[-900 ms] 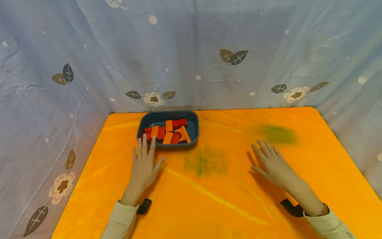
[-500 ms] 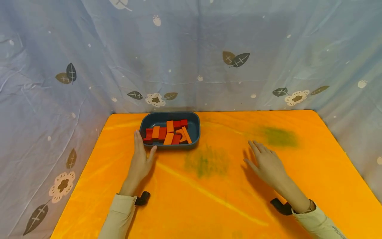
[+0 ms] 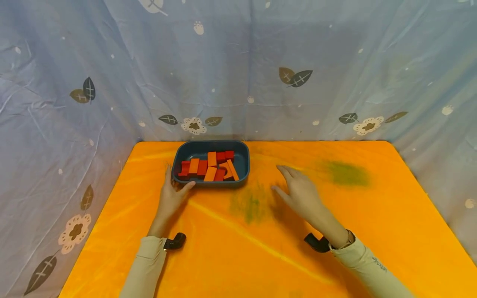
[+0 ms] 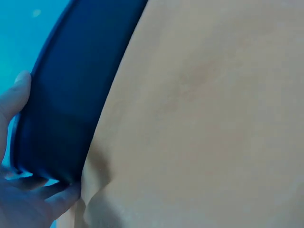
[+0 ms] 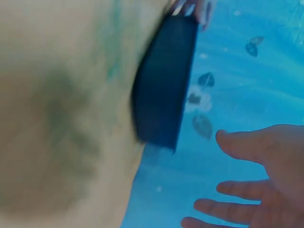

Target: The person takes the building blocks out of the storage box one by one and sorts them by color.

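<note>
A dark blue rectangular plastic box (image 3: 243,163) stands near the table's back edge, holding several red and orange toy blocks (image 3: 210,173). My left hand (image 3: 170,199) grips its front left corner. In the left wrist view the thumb (image 4: 21,90) lies at the rim of the box (image 4: 76,85), while the other fingers bend against the end wall, partly hidden. Right of the box, my right hand (image 3: 302,194) hovers over the table, holding nothing. Its fingers and thumb are spread apart in the right wrist view, with the box (image 5: 166,85) some distance off.
An orange cloth (image 3: 231,252) with green smudges (image 3: 348,173) covers the table. Blue-grey curtains (image 3: 223,62) with leaf and flower prints hang close behind and at both sides. Each wrist wears a black camera mount (image 3: 175,241).
My left hand has gone from spread over the box's front to its left corner, thumb at the front rim. The right hand has moved left toward the box.
</note>
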`<state>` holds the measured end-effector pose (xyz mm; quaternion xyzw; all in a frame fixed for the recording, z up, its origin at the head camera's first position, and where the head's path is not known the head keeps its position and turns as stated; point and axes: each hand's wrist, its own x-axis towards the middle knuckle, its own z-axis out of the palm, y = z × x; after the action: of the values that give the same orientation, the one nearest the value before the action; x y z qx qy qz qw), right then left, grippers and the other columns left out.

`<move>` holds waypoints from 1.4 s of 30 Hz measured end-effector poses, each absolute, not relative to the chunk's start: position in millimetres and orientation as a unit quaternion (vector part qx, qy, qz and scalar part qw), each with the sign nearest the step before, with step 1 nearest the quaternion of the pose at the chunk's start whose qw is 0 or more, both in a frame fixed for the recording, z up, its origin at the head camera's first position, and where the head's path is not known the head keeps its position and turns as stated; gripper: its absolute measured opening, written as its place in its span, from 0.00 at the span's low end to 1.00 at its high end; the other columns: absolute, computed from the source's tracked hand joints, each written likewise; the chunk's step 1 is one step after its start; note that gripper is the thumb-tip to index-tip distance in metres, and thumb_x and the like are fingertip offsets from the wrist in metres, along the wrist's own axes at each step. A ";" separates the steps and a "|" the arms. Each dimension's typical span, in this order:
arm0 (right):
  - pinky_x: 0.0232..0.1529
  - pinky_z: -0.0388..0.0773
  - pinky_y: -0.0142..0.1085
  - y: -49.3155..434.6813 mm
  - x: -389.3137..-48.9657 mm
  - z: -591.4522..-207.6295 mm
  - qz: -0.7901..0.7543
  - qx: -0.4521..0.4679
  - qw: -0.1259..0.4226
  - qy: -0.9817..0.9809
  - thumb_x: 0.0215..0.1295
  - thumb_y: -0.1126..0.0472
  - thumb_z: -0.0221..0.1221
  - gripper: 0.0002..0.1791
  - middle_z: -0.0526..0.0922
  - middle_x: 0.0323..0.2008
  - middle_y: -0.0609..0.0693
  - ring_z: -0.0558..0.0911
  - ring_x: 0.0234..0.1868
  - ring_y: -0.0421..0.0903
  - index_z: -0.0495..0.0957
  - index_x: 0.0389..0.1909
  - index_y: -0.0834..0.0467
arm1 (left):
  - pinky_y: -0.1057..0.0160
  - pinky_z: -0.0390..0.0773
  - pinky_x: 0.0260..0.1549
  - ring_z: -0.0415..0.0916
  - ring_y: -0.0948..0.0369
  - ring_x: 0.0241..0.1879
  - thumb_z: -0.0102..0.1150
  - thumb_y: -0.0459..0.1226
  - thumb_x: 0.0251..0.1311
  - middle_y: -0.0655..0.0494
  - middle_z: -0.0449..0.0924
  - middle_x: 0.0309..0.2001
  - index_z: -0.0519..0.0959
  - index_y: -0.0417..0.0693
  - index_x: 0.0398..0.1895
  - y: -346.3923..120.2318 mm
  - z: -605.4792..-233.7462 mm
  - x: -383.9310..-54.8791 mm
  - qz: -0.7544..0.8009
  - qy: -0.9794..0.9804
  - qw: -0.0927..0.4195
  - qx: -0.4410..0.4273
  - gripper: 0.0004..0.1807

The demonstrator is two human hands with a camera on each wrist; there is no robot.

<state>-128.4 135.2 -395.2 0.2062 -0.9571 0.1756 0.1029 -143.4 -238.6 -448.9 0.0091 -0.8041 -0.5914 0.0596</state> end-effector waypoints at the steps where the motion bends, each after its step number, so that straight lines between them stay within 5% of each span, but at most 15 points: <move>1: 0.49 0.80 0.52 128.9 -128.6 -393.2 0.181 0.208 0.096 -0.956 0.64 0.50 0.65 0.37 0.73 0.62 0.64 0.77 0.57 0.62 0.67 0.68 0.65 | 0.47 0.58 0.68 0.49 0.46 0.74 0.65 0.33 0.62 0.41 0.41 0.77 0.32 0.47 0.79 -238.2 -444.2 -140.9 -0.599 -0.799 0.054 0.014 0.56; 5: 0.41 0.83 0.48 107.1 -129.8 -386.1 0.210 0.221 0.086 -0.948 0.65 0.50 0.64 0.34 0.74 0.62 0.61 0.80 0.54 0.59 0.68 0.68 0.63 | 0.46 0.60 0.67 0.50 0.44 0.73 0.64 0.33 0.63 0.39 0.43 0.77 0.39 0.41 0.78 -240.7 -441.8 -138.9 -0.612 -0.789 0.050 0.009 0.51; 11: 0.48 0.82 0.43 74.1 -154.9 -388.7 0.318 0.254 0.054 -0.912 0.70 0.57 0.59 0.25 0.73 0.64 0.58 0.83 0.50 0.55 0.72 0.65 0.62 | 0.52 0.61 0.67 0.52 0.51 0.73 0.59 0.43 0.67 0.50 0.45 0.78 0.42 0.52 0.79 -248.1 -462.2 -148.3 -0.612 -0.788 0.063 0.029 0.46; 20: 0.54 0.79 0.43 23.0 -199.2 -397.2 0.247 0.265 -0.021 -0.932 0.70 0.57 0.59 0.26 0.71 0.64 0.62 0.80 0.54 0.55 0.72 0.63 0.68 | 0.51 0.62 0.67 0.54 0.49 0.73 0.60 0.39 0.66 0.47 0.45 0.77 0.43 0.47 0.79 -246.4 -453.6 -147.5 -0.632 -0.772 0.053 0.042 0.46; 24: 0.44 0.82 0.40 5.1 -206.0 -394.6 0.181 0.225 -0.049 -0.956 0.67 0.59 0.63 0.15 0.80 0.45 0.60 0.82 0.42 0.53 0.80 0.44 0.67 | 0.49 0.62 0.67 0.54 0.46 0.72 0.60 0.36 0.66 0.43 0.46 0.77 0.43 0.45 0.79 -245.3 -445.9 -144.4 -0.643 -0.763 0.049 0.039 0.46; 28: 0.30 0.80 0.39 -9.7 -207.5 -389.3 0.133 0.182 -0.062 -0.972 0.65 0.62 0.63 0.10 0.79 0.25 0.56 0.81 0.28 0.52 0.78 0.26 0.62 | 0.49 0.63 0.66 0.57 0.46 0.71 0.61 0.38 0.66 0.44 0.49 0.76 0.44 0.48 0.79 -247.8 -453.5 -146.8 -0.641 -0.765 0.056 0.036 0.46; 36: 0.35 0.84 0.42 -27.6 -211.7 -394.1 0.049 0.117 -0.100 -0.987 0.64 0.51 0.65 0.19 0.85 0.43 0.56 0.84 0.38 0.53 0.83 0.51 0.57 | 0.48 0.65 0.65 0.61 0.46 0.69 0.62 0.39 0.65 0.43 0.52 0.75 0.46 0.50 0.79 -249.4 -463.0 -150.9 -0.641 -0.765 0.056 0.037 0.46; 42: 0.35 0.85 0.42 -32.0 -213.1 -397.7 0.059 0.107 -0.083 -0.989 0.64 0.54 0.65 0.18 0.86 0.42 0.57 0.84 0.37 0.54 0.83 0.50 0.59 | 0.48 0.65 0.65 0.61 0.46 0.69 0.63 0.40 0.64 0.44 0.53 0.75 0.47 0.49 0.79 -252.3 -464.3 -150.2 -0.638 -0.766 0.061 0.042 0.46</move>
<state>-213.1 -32.0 -397.7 0.1067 -0.9891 0.0588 -0.0825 -150.2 -252.3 -464.3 0.0419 -0.7661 -0.6384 0.0614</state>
